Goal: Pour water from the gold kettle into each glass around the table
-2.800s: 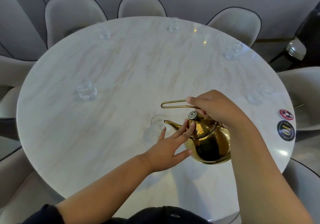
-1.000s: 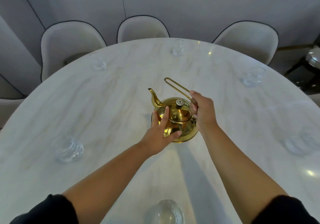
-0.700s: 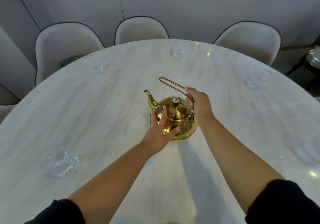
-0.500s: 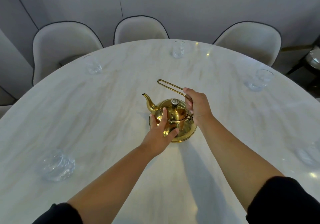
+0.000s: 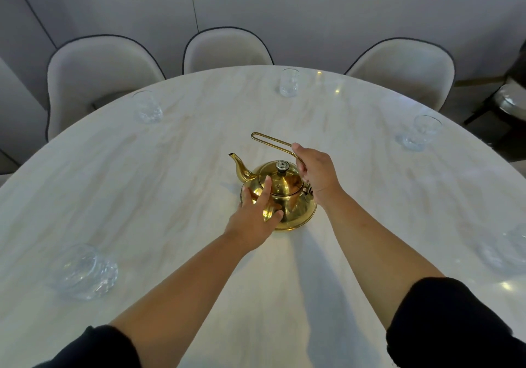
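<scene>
The gold kettle (image 5: 287, 194) stands upright near the middle of the round marble table (image 5: 170, 185), spout pointing left. My right hand (image 5: 316, 171) grips its wire handle, which slants up to the left. My left hand (image 5: 253, 214) rests with straight fingers against the kettle's near-left side. Clear glasses stand around the table's rim: one at the near left (image 5: 85, 271), one at the far left (image 5: 146, 107), one at the far middle (image 5: 289, 82), one at the far right (image 5: 417, 132), and a blurred one at the right edge (image 5: 509, 249).
Beige upholstered chairs stand behind the table: one at the back left (image 5: 96, 74), one at the back middle (image 5: 225, 50), one at the back right (image 5: 404, 68). A dark stand with a shiny object (image 5: 509, 100) sits at the far right.
The kettle was carried from the near right, where it was tipped over a glass, to the table's middle and set upright. Over the last second both hands kept their places on it.
</scene>
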